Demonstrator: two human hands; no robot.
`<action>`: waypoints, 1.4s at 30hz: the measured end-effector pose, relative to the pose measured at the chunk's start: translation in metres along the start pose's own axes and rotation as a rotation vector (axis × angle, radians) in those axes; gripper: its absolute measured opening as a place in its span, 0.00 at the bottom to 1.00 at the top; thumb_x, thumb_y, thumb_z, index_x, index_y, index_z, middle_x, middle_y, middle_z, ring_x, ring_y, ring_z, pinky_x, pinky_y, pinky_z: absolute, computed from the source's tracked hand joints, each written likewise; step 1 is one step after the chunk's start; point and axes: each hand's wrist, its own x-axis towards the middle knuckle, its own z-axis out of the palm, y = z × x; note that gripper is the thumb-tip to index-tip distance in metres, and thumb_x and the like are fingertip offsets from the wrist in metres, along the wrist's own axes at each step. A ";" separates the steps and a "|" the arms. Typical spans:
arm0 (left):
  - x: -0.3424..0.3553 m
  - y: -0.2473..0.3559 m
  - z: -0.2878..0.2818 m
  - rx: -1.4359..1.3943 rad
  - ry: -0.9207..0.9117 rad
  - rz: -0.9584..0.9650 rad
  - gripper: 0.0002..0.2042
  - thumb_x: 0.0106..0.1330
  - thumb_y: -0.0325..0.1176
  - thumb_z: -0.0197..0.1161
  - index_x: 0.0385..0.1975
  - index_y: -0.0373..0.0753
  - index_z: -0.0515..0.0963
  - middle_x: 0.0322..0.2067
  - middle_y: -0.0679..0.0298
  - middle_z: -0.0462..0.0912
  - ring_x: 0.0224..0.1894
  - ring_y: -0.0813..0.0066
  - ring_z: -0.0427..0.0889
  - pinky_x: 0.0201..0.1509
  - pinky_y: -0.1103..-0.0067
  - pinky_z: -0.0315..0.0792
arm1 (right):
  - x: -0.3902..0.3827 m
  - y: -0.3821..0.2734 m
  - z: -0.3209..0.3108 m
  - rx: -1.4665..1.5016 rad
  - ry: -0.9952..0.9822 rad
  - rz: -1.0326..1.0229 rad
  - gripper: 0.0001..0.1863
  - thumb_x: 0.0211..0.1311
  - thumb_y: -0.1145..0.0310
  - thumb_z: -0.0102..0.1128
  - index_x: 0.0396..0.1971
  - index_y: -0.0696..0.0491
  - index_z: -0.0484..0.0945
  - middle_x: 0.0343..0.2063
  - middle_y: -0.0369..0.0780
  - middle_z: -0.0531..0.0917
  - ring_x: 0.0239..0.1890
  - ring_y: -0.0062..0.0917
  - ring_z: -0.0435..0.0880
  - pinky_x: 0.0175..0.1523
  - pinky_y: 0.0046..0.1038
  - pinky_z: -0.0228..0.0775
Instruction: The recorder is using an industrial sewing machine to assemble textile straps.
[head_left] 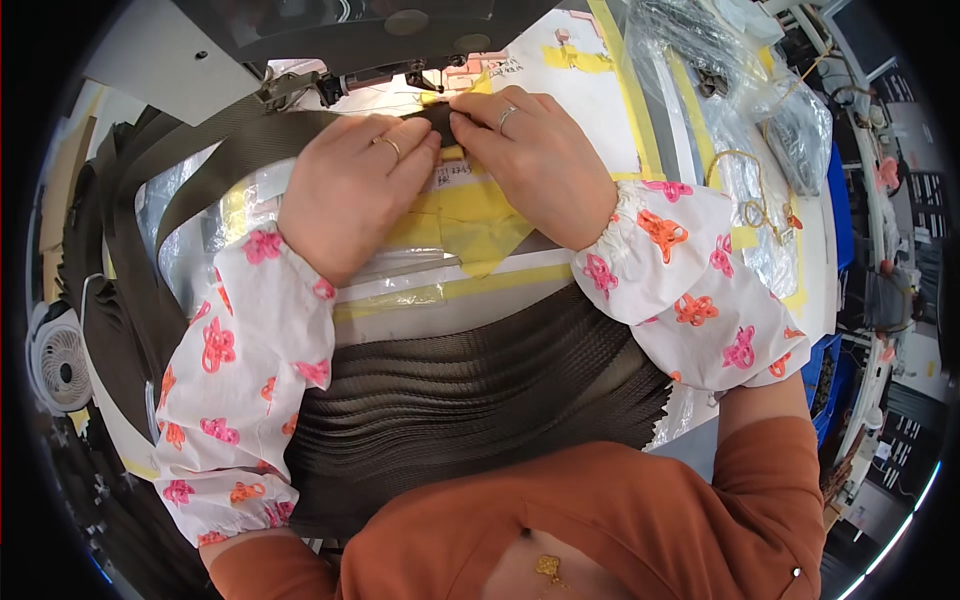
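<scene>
Nearest the body, against an orange top, a thick stack of dark olive webbing strips [480,400] lies fanned across the near edge of the sewing table [590,80], its cut ends jagged at the right. Both forearms wear white sleeve covers [240,370] printed with pink and orange flowers.

Beyond the stack the table surface is white, crossed by strips of clear plastic and yellow tape [470,225] that forms a patch in the middle and long lines running toward the far right edge.

Over the tape patch, the left hand [350,190] lies palm down, fingers curled and pressing on a single webbing strap [250,130]; a ring shows on one finger. The right hand [530,160], also ringed, is just beside it, thumb and fingertips pinching the end of the same strap, the two hands touching at the fingertips. The strap runs from the hands leftward, then loops down along the left edge of the table, where more dark strips hang.

Directly past the fingertips sits the sewing machine's presser foot [420,78] under the dark machine head [350,30] at the far edge.

At the far right corner, clear plastic bags [780,130] hold dark hardware, with a coil of tan cord [750,200] near them. A blue bin [825,370] stands beyond the right edge. A small white fan [60,360] sits off the left edge, low down.
</scene>
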 end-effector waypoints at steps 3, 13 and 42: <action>-0.004 -0.020 0.012 -0.051 0.013 0.017 0.12 0.44 0.27 0.57 0.31 0.35 0.75 0.33 0.65 0.77 0.35 0.69 0.76 0.39 0.77 0.71 | 0.000 0.001 0.004 -0.002 0.034 0.003 0.12 0.43 0.74 0.54 0.32 0.57 0.76 0.36 0.35 0.76 0.38 0.26 0.74 0.43 0.26 0.65; -0.001 -0.018 0.012 -0.138 -0.099 -0.080 0.14 0.45 0.23 0.57 0.35 0.41 0.76 0.41 0.71 0.78 0.35 0.68 0.74 0.41 0.77 0.69 | 0.002 0.003 -0.005 -0.147 -0.145 -0.109 0.11 0.44 0.73 0.51 0.32 0.53 0.76 0.37 0.35 0.78 0.40 0.27 0.74 0.47 0.28 0.61; -0.001 -0.011 0.012 -0.236 0.001 -0.363 0.08 0.51 0.27 0.59 0.32 0.41 0.79 0.39 0.61 0.79 0.40 0.66 0.77 0.36 0.73 0.66 | 0.004 -0.002 -0.006 -0.066 0.013 0.077 0.06 0.44 0.72 0.53 0.25 0.52 0.76 0.37 0.32 0.77 0.40 0.22 0.73 0.55 0.35 0.56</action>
